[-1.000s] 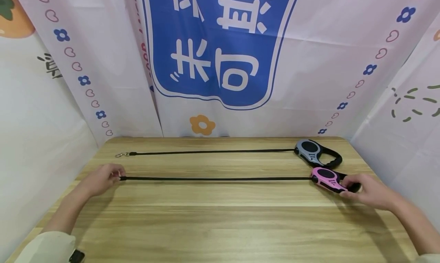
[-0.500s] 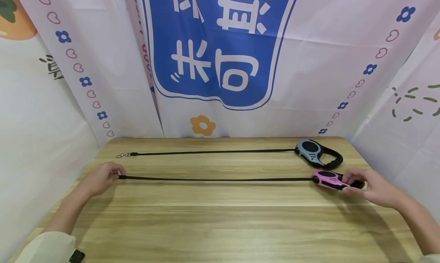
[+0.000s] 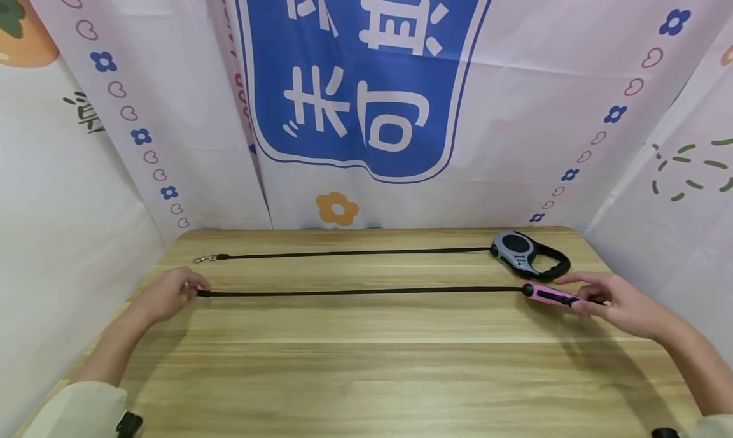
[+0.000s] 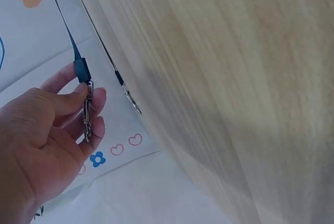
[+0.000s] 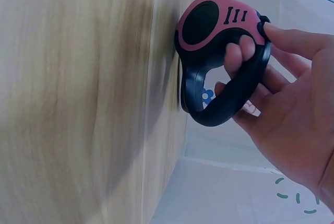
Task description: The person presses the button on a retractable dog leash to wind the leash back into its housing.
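My right hand (image 3: 621, 305) grips the black loop handle of a pink and black retractable dog leash (image 5: 216, 41). In the right wrist view, fingers pass through the loop and the thumb lies at the casing's edge. The head view shows the casing edge-on, tilted up over the table. From it a black strap (image 3: 366, 291) runs straight leftward to my left hand (image 3: 170, 293). There, thumb and fingers pinch the strap's end at its metal clip (image 4: 87, 112). Behind lies a blue-grey retractable leash (image 3: 518, 250), its strap drawn out parallel and its clip (image 3: 204, 258) at the left.
The wooden table (image 3: 366, 374) reaches toward me, its far edge against a printed cloth backdrop (image 3: 532, 126). Cloth also hangs at the left and right sides. The blue-grey leash sits close behind my right hand.
My right hand has turned the pink leash from lying nearly flat to edge-on and shifted slightly right. The strap's right end has risen a little. My left hand keeps its pinch, nearly still.
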The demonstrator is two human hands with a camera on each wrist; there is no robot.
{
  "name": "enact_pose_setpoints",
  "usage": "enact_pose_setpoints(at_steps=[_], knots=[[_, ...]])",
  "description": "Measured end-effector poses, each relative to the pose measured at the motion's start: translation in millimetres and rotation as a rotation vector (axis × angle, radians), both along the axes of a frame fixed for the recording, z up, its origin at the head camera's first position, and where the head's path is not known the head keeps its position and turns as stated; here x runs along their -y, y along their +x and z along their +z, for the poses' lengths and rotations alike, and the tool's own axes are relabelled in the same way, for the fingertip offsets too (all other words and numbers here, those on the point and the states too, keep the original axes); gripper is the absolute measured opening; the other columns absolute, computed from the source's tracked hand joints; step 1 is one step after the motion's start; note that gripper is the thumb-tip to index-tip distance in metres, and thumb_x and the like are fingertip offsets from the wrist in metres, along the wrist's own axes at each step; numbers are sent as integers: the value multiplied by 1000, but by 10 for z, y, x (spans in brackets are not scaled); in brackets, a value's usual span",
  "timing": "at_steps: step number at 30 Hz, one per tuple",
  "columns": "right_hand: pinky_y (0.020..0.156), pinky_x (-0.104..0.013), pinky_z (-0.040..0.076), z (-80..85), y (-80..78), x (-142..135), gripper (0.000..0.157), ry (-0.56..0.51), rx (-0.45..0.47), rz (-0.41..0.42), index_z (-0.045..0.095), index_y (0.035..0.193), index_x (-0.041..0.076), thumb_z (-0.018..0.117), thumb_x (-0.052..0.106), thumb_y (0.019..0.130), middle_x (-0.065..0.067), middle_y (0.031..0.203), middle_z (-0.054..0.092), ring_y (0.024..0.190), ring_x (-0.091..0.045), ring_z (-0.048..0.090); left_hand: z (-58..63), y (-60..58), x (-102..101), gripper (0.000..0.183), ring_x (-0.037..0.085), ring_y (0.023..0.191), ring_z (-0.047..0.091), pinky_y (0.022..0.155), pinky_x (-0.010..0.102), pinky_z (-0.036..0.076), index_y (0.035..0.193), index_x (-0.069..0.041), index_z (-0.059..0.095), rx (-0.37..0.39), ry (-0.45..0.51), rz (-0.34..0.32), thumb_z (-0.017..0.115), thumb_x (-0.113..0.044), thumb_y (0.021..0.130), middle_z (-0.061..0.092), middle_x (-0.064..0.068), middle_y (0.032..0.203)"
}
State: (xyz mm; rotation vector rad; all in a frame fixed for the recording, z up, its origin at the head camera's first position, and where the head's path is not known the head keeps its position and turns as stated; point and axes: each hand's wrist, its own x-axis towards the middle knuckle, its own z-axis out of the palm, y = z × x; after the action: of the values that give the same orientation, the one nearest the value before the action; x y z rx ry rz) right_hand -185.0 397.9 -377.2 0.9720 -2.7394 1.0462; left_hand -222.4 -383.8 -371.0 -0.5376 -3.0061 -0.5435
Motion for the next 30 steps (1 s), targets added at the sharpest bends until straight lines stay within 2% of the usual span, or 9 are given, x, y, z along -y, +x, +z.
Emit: enact_pose_setpoints(at_steps=[3, 9, 12, 20, 25, 30], knots=[[52, -27, 40, 10, -4, -4, 39, -13, 32, -4, 62, 133, 2, 59, -11, 96, 6, 68, 61, 56, -13, 55, 0, -3, 3, 30, 41, 91, 67, 79, 59, 55, 98, 7, 75, -2, 18, -11, 59, 24, 79, 72, 24, 97], [52, -28, 37, -11, -26, -27, 48, -34, 28, 8, 63, 133, 8, 54, -18, 93, 6, 68, 58, 57, -14, 53, -7, 11, 10, 27, 30, 85, 64, 73, 48, 54, 99, 5, 76, -10, 13, -5, 61, 19, 82, 72, 21, 97], [52, -28, 38, -24, -33, -33, 50, -36, 28, 7, 63, 133, 10, 53, -18, 93, 6, 68, 58, 56, -13, 54, -8, 18, 17, 26, 27, 83, 63, 71, 46, 53, 100, 4, 76, -5, 5, -5, 60, 17, 83, 71, 21, 98], [51, -28, 37, -14, -37, -14, 43, -31, 11, -46, 66, 126, 5, 54, -18, 91, 5, 67, 58, 56, -13, 52, -9, 18, 18, 22, 24, 80, 58, 69, 45, 51, 96, 5, 75, -15, 25, 16, 61, 16, 83, 70, 17, 92], [51, -28, 35, 0, -33, -6, 45, -37, 7, -50, 66, 125, 8, 55, -18, 90, 2, 66, 57, 55, -13, 50, -16, 17, 10, 19, 29, 81, 62, 71, 50, 53, 87, 0, 73, -61, 26, 24, 65, 16, 82, 68, 14, 88], [49, -29, 35, 4, -42, -6, 43, -52, -12, -40, 67, 123, 8, 56, -17, 91, 3, 66, 57, 53, -13, 49, -30, 15, 12, 18, 34, 84, 64, 74, 55, 54, 86, -1, 71, -82, 23, 28, 66, 16, 81, 67, 14, 89]])
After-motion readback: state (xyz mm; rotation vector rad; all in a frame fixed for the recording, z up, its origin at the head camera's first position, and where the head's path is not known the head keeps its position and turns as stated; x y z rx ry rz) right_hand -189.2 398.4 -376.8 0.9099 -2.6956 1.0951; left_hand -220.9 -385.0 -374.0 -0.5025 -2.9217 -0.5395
